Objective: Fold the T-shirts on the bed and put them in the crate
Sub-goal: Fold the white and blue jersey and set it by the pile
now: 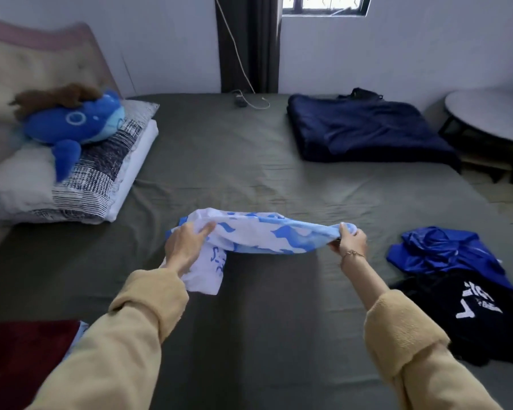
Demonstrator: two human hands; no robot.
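Mid-fold: white-and-blue patterned cotton T-shirt [258, 235] stretched above grey-green bed [249, 161], gripped by left hand [184, 247] and right hand [351, 239]; right of it, crumpled shiny blue T-shirt [444, 251] and black printed T-shirt [471, 312] unfolded, no crate visible.

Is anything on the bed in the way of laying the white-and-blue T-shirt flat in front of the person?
Nothing visible is. Both the left hand and right hand grip the white-and-blue T-shirt over bare bed sheet. The blue T-shirt and black T-shirt lie off to the right. No crate shows.
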